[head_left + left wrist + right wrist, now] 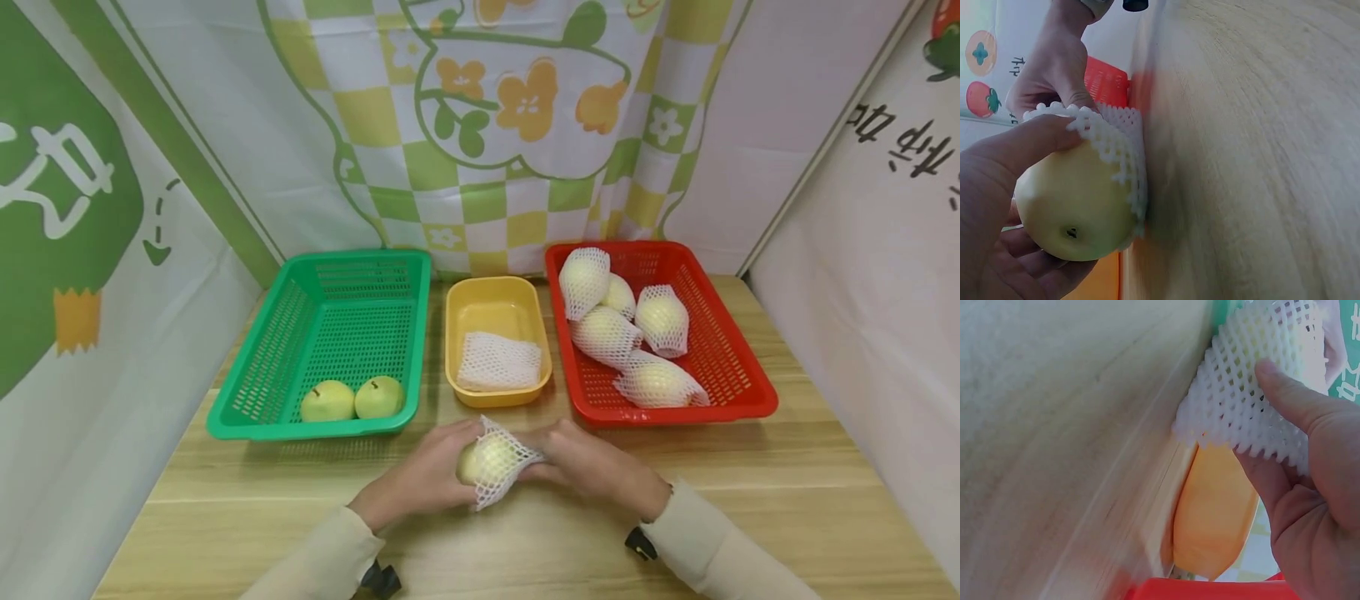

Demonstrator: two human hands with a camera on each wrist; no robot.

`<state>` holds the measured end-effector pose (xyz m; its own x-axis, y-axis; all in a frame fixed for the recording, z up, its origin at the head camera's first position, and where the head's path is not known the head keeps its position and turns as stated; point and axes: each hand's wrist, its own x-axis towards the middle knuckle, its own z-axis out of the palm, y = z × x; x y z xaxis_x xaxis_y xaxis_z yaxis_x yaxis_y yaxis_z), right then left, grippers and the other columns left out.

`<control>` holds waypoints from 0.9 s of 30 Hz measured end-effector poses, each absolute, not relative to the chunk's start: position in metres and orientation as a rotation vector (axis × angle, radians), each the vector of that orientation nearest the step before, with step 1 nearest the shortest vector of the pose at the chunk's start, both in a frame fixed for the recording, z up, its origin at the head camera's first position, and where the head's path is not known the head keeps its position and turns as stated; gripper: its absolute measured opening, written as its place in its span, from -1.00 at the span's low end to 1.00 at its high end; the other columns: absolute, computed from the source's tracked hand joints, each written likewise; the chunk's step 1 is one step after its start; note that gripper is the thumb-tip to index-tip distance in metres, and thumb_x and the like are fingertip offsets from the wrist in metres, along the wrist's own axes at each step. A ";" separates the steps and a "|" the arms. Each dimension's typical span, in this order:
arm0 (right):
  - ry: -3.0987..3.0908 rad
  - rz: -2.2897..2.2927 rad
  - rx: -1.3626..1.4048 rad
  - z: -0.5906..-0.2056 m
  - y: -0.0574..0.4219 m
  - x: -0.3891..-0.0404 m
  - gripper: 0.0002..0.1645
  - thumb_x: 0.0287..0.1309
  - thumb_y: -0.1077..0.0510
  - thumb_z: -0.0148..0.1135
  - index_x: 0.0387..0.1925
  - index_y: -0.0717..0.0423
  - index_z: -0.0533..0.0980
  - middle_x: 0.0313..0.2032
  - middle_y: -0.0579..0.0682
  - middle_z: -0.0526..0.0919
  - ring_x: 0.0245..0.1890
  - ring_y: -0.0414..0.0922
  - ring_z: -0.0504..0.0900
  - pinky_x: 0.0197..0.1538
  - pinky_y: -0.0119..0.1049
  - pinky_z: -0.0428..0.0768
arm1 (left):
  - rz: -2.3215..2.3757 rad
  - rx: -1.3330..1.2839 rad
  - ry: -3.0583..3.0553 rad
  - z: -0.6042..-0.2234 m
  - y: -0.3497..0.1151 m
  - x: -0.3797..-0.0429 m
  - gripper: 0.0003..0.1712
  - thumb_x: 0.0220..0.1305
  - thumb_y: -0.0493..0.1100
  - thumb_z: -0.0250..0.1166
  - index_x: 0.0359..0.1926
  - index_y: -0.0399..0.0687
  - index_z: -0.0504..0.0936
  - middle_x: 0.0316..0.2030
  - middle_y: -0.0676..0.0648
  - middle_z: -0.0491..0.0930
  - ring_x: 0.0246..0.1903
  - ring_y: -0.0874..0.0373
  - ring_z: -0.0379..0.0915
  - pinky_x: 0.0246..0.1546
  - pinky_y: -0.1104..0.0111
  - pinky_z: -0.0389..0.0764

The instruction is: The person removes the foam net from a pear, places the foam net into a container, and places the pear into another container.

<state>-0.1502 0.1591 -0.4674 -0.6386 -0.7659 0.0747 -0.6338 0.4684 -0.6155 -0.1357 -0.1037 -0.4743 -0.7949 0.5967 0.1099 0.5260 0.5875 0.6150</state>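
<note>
Between the two hands is a pale yellow-green pear (pixel 1072 200), partly inside a white foam net sleeve (pixel 501 458). My left hand (pixel 435 471) grips the pear from the left, its thumb over the net's edge in the left wrist view. The pear's bare end with a small dark hollow faces that camera. My right hand (pixel 577 462) pinches the gathered right end of the net, thumb (pixel 1291 394) on the outside and the other fingers behind the mesh. Both hands are just above the wooden table (pixel 555 550), in front of the yellow tray.
At the left a green basket (pixel 315 432) holds two bare pears (pixel 327 402). Flat foam nets (pixel 498 361) lie in the yellow tray (pixel 495 290) in the middle. The red basket (pixel 720 392) at the right contains several net-wrapped pears (pixel 662 321). A checkered curtain (pixel 465 200) hangs behind.
</note>
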 end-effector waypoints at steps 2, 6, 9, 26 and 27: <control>2.520 -0.919 -1.231 -0.468 0.160 -0.150 -0.62 0.40 0.03 0.35 0.18 -0.03 0.71 0.09 -0.11 0.81 0.04 -0.32 0.77 0.14 -0.43 0.74 | 0.981 0.938 2.718 -0.474 -0.108 -0.134 -0.09 -0.12 -0.15 0.62 0.33 -0.28 0.56 0.27 -0.21 0.66 0.22 -0.06 0.64 0.24 0.07 0.70; 2.538 -0.910 -1.245 -0.466 0.161 -0.149 -0.68 0.40 0.10 0.36 0.13 -0.07 0.74 0.03 -0.13 0.83 -0.03 -0.37 0.77 0.08 -0.44 0.75 | 0.981 0.906 2.754 -0.474 -0.117 -0.131 -0.06 -0.10 -0.06 0.63 0.36 -0.25 0.56 0.26 -0.17 0.68 0.21 -0.01 0.66 0.21 0.14 0.72; 2.543 -0.891 -1.248 -0.462 0.162 -0.148 -0.72 0.40 0.12 0.36 0.08 -0.10 0.76 -0.01 -0.18 0.84 -0.10 -0.44 0.72 0.04 -0.44 0.76 | 0.977 0.914 2.780 -0.473 -0.123 -0.130 -0.10 -0.07 0.00 0.64 0.33 -0.20 0.59 0.22 -0.11 0.71 0.17 0.04 0.68 0.16 0.18 0.73; 2.612 -0.770 -1.230 -0.417 0.180 -0.143 -0.84 0.25 0.24 0.49 -0.13 0.05 0.81 -0.27 -0.12 0.86 -0.45 -0.48 0.55 -0.30 -0.58 0.69 | 0.966 0.905 2.811 -0.479 -0.146 -0.127 -0.10 0.02 0.12 0.67 0.31 -0.23 0.60 0.18 -0.14 0.73 0.11 0.00 0.72 0.08 0.17 0.78; 2.613 -0.768 -1.222 -0.413 0.183 -0.144 -0.82 0.25 0.23 0.49 -0.11 0.05 0.81 -0.27 -0.13 0.86 -0.46 -0.48 0.53 -0.32 -0.58 0.68 | 0.968 0.902 2.810 -0.479 -0.146 -0.127 -0.10 0.02 0.11 0.67 0.31 -0.23 0.60 0.18 -0.14 0.73 0.12 -0.01 0.71 0.09 0.17 0.78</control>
<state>-0.1440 0.1826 -0.4126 -0.6547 -0.7525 0.0722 -0.6719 0.5355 -0.5116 -0.1266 -0.1462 -0.4787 -0.8307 0.5364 0.1489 0.5144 0.6373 0.5737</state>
